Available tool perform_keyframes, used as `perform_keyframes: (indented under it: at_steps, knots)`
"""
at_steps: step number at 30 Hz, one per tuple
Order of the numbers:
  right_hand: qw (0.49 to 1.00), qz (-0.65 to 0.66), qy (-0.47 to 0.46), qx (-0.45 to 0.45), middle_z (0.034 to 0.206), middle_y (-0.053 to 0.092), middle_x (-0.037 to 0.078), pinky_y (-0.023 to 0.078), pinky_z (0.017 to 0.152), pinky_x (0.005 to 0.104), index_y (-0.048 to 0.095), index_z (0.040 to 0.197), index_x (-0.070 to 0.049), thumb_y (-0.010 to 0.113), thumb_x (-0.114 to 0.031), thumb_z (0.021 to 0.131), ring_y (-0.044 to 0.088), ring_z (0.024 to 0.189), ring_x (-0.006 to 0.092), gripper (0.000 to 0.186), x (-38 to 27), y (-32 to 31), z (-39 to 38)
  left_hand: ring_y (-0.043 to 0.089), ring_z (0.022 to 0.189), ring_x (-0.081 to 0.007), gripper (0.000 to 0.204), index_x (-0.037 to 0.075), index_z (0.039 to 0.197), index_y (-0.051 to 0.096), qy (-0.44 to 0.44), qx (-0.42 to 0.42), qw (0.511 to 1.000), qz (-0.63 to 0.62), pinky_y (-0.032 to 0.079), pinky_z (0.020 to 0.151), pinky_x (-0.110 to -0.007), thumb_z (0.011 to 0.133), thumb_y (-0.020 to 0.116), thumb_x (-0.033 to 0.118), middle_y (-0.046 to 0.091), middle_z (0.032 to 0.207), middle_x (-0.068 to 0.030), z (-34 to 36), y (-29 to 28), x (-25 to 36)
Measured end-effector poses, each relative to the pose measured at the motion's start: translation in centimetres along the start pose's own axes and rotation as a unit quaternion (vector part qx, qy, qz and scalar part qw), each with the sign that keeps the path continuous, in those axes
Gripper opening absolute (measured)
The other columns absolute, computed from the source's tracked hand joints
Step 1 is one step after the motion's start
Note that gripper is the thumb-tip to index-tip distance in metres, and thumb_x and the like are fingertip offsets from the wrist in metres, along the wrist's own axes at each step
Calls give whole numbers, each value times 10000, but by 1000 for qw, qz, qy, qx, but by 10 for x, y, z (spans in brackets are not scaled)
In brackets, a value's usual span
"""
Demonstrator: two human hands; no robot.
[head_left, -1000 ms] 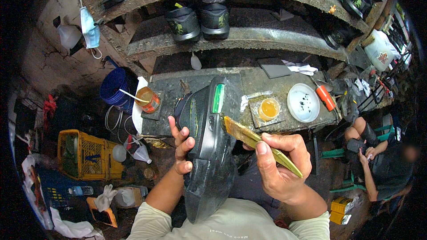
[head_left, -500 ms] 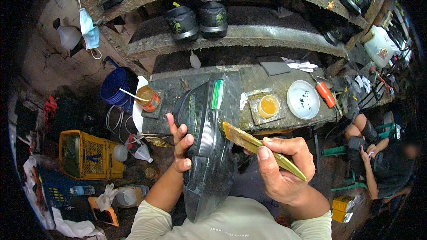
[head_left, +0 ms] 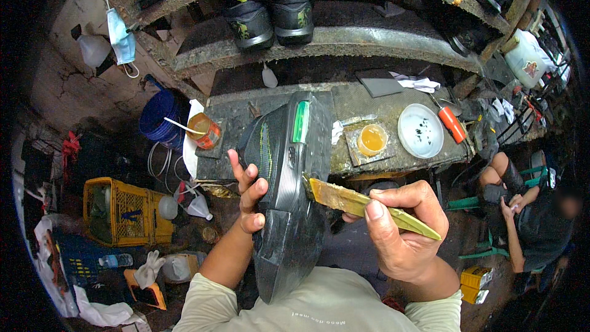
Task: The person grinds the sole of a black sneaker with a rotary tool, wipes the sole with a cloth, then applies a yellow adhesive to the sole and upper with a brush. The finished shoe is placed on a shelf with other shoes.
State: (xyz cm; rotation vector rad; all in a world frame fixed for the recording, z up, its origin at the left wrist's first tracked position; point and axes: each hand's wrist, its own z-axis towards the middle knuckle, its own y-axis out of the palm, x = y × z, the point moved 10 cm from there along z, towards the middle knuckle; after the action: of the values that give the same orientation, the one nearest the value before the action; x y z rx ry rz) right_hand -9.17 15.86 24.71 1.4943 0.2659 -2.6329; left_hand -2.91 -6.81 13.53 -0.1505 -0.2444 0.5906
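My left hand point(head_left: 247, 195) holds a black shoe point(head_left: 284, 209) on its side, its fingers spread along the upper and the thumb hidden behind. The shoe stands upright in front of my chest, with a green piece point(head_left: 301, 122) on the sole edge near its far end and thin yellow-green lines on the upper. In my right hand point(head_left: 409, 230), thumb and fingers pinch a flat yellow-green brush point(head_left: 350, 200) crusted with dried amber stuff. The dark tip of the brush meets the side of the sole about halfway along.
On the bench point(head_left: 362, 107) stand a cup of amber liquid point(head_left: 372, 140), a white bowl point(head_left: 420, 131), an orange-handled tool point(head_left: 452, 124) and a jar with a white stick point(head_left: 204, 132). Shelves point(head_left: 344, 42) above hold black shoes. A yellow crate point(head_left: 138, 212) lies left; a person point(head_left: 528, 227) sits right.
My right hand has shifted a little to the right, and the brush lies at a flatter slant. Its tip stays at the sole edge. The shoe has barely moved in my left hand.
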Motion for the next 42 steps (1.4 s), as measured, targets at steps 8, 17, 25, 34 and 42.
perform_keyframes:
  at_steps: [8, 17, 25, 34, 42]
  knots:
    - [1000, -29, 2, -11, 816, 745, 120, 553, 562, 259, 670, 957, 38, 758, -42, 894, 711, 632, 131, 135, -5, -1, -3, 352, 1505, -321, 523, 414, 1434, 385, 3, -12, 1000, -5, -41, 1170, -761, 988, 619, 273, 450, 1571, -61, -3, -1, -4]
    - [999, -36, -3, -24, 825, 747, 137, 544, 540, 262, 682, 948, 26, 771, -43, 870, 700, 608, 137, 137, -12, 1, -9, 351, 1505, -319, 508, 414, 1431, 390, -7, -3, 1000, 18, -14, 1174, -760, 990, 611, 295, 444, 1573, -45, 0, 0, -5]
    - [999, -10, -21, -39, 819, 750, 171, 566, 547, 279, 673, 934, 40, 778, -22, 846, 713, 597, 171, 151, -22, 4, -12, 348, 1505, -316, 465, 418, 1412, 411, 9, 5, 1000, 12, -12, 1177, -755, 1000, 596, 306, 456, 1563, -48, -5, -5, -5]
    - [999, 15, 25, -32, 807, 738, 166, 574, 565, 284, 650, 970, 38, 767, -14, 860, 711, 621, 156, 169, -13, -4, -18, 347, 1506, -318, 504, 418, 1401, 416, 27, -12, 999, 26, -14, 1182, -747, 970, 646, 295, 455, 1564, -46, -7, -6, -10]
    - [990, 124, 59, 35, 893, 687, 184, 624, 672, 374, 533, 1054, 17, 642, -64, 969, 737, 774, 255, 160, 4, -16, -6, 338, 1506, -320, 488, 428, 1422, 395, 26, 15, 999, 32, -32, 1188, -733, 996, 600, 307, 447, 1569, -54, 7, -6, 0]
